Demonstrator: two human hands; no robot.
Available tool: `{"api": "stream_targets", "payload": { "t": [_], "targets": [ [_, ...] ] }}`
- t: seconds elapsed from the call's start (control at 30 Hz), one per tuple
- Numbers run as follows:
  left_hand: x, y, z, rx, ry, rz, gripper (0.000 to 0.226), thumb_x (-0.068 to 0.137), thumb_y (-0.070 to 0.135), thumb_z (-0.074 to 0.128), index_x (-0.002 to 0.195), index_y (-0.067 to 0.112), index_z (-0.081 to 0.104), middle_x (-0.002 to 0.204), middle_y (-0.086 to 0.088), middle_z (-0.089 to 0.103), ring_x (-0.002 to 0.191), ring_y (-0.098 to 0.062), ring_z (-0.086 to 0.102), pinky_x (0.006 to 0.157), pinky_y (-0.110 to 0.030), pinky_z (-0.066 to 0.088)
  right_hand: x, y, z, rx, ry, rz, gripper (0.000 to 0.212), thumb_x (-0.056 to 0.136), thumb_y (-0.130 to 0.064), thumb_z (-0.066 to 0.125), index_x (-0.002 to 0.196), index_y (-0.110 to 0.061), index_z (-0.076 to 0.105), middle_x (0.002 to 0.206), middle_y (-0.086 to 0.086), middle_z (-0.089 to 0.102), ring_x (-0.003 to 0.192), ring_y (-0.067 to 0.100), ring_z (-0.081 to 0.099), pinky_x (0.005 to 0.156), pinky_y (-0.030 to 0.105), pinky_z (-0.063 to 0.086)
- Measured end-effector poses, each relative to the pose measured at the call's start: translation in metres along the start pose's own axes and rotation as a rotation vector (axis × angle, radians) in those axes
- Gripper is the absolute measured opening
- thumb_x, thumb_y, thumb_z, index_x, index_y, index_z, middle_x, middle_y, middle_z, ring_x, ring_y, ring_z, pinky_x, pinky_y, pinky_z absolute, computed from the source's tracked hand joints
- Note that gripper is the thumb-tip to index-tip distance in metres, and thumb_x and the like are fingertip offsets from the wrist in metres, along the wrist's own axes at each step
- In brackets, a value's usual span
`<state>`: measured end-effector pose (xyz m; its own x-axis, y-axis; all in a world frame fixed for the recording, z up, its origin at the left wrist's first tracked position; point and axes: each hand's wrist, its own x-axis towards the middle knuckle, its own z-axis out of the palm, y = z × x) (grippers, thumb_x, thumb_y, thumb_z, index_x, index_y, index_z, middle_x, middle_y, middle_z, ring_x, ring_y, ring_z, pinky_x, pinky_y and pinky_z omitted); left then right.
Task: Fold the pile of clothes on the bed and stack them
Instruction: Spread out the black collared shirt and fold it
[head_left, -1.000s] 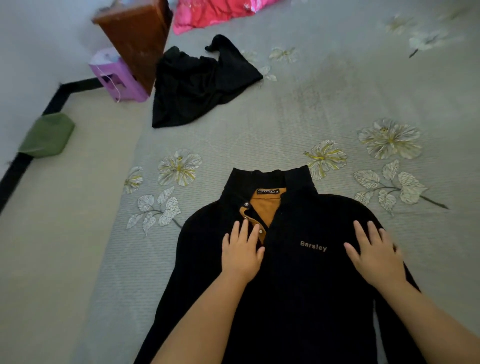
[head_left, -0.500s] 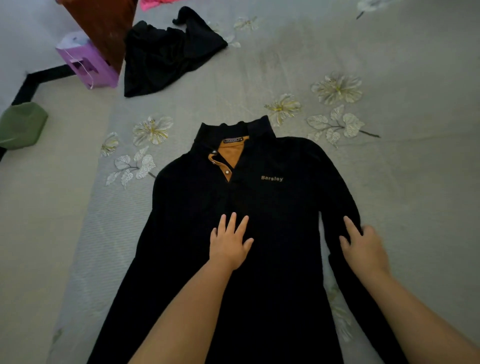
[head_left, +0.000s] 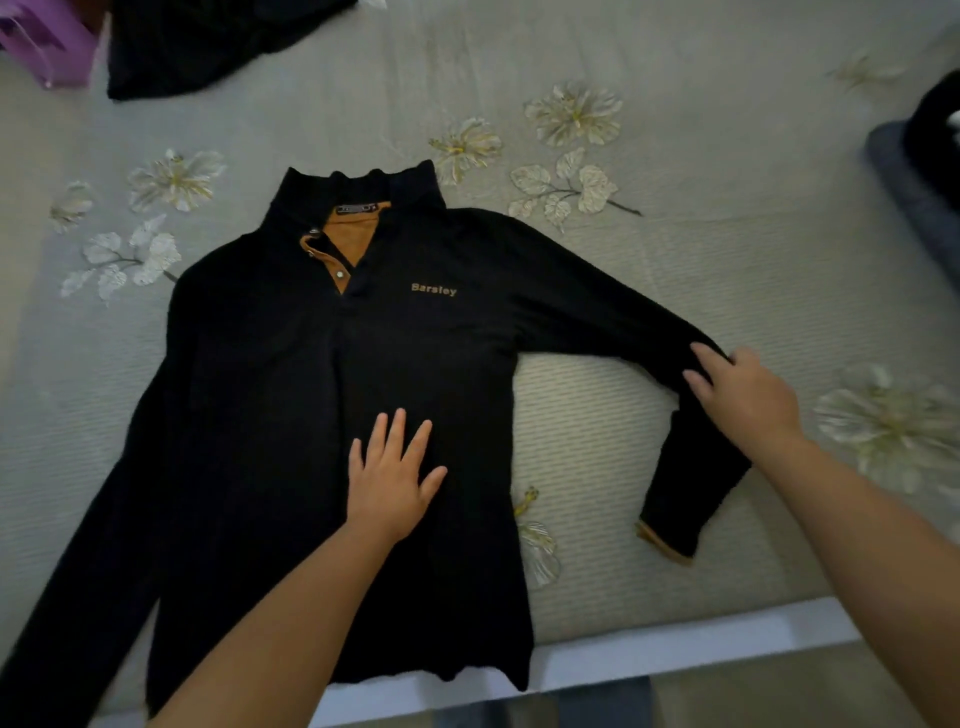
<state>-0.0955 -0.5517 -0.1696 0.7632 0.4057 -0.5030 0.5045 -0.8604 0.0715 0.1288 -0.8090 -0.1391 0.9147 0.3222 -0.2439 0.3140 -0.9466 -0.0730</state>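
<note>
Sleeve (head_left: 613, 322) now swung out toward the bed's (head_left: 727, 260) right edge.
Right hand (head_left: 748, 400) rests on it, fingers loosely apart; left hand (head_left: 392, 478) lies flat on the shirt (head_left: 311, 389); its hem at the near edge may slip off.

One head-worn view, looking steeply down, close over the bed (head_left: 675, 291)

Left hand (head_left: 390, 486) flat on black shirt (head_left: 291, 395); right hand (head_left: 744, 395) on sleeve (head_left: 613, 317).
</note>
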Motion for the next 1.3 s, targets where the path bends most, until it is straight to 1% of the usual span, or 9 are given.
{"api": "stream_targets", "payload": {
  "t": [0.17,0.27,0.33,0.53,0.7,0.87,1.0,1.13,1.3],
  "targets": [
    [0.017,0.041,0.000,-0.060,0.097,-0.022,0.064,0.093,0.056,0.017,0.148,0.023,0.008,0.156,-0.003,-0.002,0.143,-0.021,-0.008,0.115,-0.041,-0.001,0.045,0.045,-0.014,-0.153,-0.006,-0.192,0.048,0.093,-0.034,0.048,0.138,-0.019,0.041,0.106,0.024,0.049,0.082,0.039,0.055,0.061,0.035,0.034],
    [0.026,0.072,0.000,-0.161,0.110,-0.047,0.099,0.066,0.071,-0.008,0.147,0.019,0.011,0.156,-0.005,0.001,0.143,-0.022,-0.006,0.114,-0.043,-0.002,0.063,0.067,-0.011,-0.258,-0.139,-0.222,0.054,0.093,-0.042,0.042,0.143,-0.028,0.028,0.111,0.017,0.046,0.089,0.034,0.054,0.065,0.034,0.038],
    [0.026,0.089,0.008,-0.131,0.031,-0.070,0.113,0.053,0.077,-0.017,0.148,0.018,0.002,0.155,-0.005,-0.009,0.142,-0.021,-0.013,0.113,-0.044,-0.006,0.063,0.076,-0.002,-0.144,-0.171,-0.205,0.057,0.092,-0.041,0.044,0.144,-0.024,0.028,0.112,0.018,0.046,0.094,0.033,0.052,0.073,0.035,0.041],
    [0.017,0.102,0.021,-0.148,0.024,-0.145,0.101,0.062,0.067,-0.013,0.148,0.015,0.002,0.155,-0.007,-0.010,0.142,-0.021,-0.014,0.113,-0.040,-0.009,0.012,0.062,0.022,0.271,-0.047,-0.034,0.073,0.086,-0.035,0.060,0.145,-0.014,0.023,0.131,0.025,0.040,0.119,0.037,0.040,0.099,0.043,0.034],
    [0.002,0.112,0.029,-0.269,0.090,-0.177,0.089,0.071,0.050,-0.008,0.145,0.008,0.017,0.154,-0.012,0.006,0.143,-0.027,0.000,0.114,-0.042,0.000,0.002,0.059,0.023,0.430,-0.214,-0.034,0.077,0.084,-0.023,0.065,0.145,-0.025,0.019,0.107,0.018,0.046,0.093,0.027,0.048,0.077,0.025,0.034],
    [-0.008,0.115,0.032,-0.182,-0.010,-0.169,0.096,0.064,0.056,-0.017,0.147,0.013,0.004,0.156,-0.005,-0.005,0.143,-0.022,-0.008,0.114,-0.039,-0.003,0.035,0.111,-0.015,0.015,-0.268,-0.194,0.072,0.081,-0.047,0.060,0.143,-0.027,0.030,0.094,0.006,0.035,0.076,0.019,0.043,0.063,0.028,0.034],
    [-0.014,0.114,0.023,-0.197,-0.055,-0.148,0.097,0.065,0.063,-0.014,0.148,0.016,0.004,0.156,-0.002,-0.005,0.143,-0.018,-0.009,0.115,-0.038,-0.002,0.034,0.112,-0.024,-0.286,-0.193,-0.161,0.070,0.085,-0.058,0.045,0.140,-0.016,0.035,0.135,0.019,0.040,0.118,0.034,0.042,0.091,0.043,0.036],
    [-0.035,0.090,0.016,-0.301,0.064,-0.244,0.086,0.076,0.060,0.000,0.146,0.014,0.018,0.155,-0.006,0.009,0.144,-0.022,0.003,0.114,-0.039,0.009,-0.010,0.050,0.003,-0.054,0.019,-0.407,0.060,0.082,-0.048,0.038,0.111,-0.001,0.060,0.108,0.027,0.061,0.102,0.037,0.052,0.076,0.052,0.048],
    [-0.080,0.019,0.022,-0.302,0.166,-0.499,0.055,0.096,0.031,0.043,0.143,0.008,0.027,0.151,-0.018,0.021,0.141,-0.033,0.014,0.112,-0.042,0.018,-0.087,-0.055,0.037,0.276,-0.241,-0.583,0.061,0.089,-0.049,0.033,0.130,-0.006,0.050,0.101,0.014,0.064,0.088,0.032,0.063,0.071,0.037,0.052]
  ]
}}
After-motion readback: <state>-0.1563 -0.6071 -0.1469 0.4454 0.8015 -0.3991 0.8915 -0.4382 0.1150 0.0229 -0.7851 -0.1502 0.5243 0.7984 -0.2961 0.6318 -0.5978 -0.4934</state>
